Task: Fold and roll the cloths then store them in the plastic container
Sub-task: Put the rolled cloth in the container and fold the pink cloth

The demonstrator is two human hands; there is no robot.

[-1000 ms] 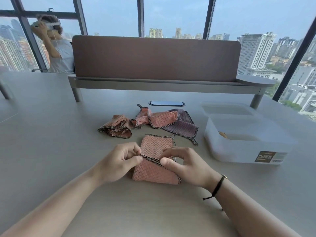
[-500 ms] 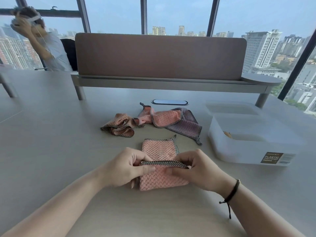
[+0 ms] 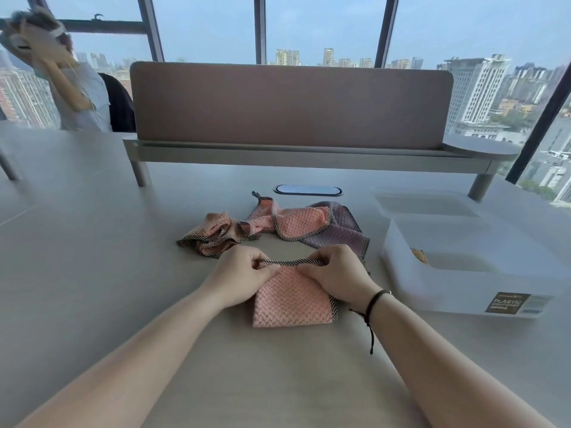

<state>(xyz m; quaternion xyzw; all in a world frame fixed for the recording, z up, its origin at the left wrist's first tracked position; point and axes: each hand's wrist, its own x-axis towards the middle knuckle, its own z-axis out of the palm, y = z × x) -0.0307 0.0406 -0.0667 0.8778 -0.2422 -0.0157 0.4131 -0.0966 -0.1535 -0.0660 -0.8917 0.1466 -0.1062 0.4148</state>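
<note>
- The left hand (image 3: 239, 274) and the right hand (image 3: 335, 273) each pinch the dark-trimmed far edge of a salmon-pink waffle-weave cloth (image 3: 290, 301), fingers curled round the hem; the cloth lies folded on the pale grey bench (image 3: 92, 273) directly beneath and just nearer than both hands.
- The cloth looks light, soft and limp, so it will likely sag wherever it is unsupported; holding the stitched hem at two points, as now, seems the surest place to keep the fold square. The textured weave should not slip.
- Just beyond the hands lie a crumpled pink-brown cloth (image 3: 210, 234), and a loose pink cloth (image 3: 296, 222) overlapping a mauve one (image 3: 343, 233).
- To the right of the right hand stands the translucent white plastic container (image 3: 463, 291), open; beyond it lies what seems to be its lid (image 3: 426, 205).
- Hard to make out: how many layers the held cloth has, the fingertips tucked under the hem, and a small brownish thing (image 3: 419, 255) inside the container, mostly hidden by its wall.
</note>
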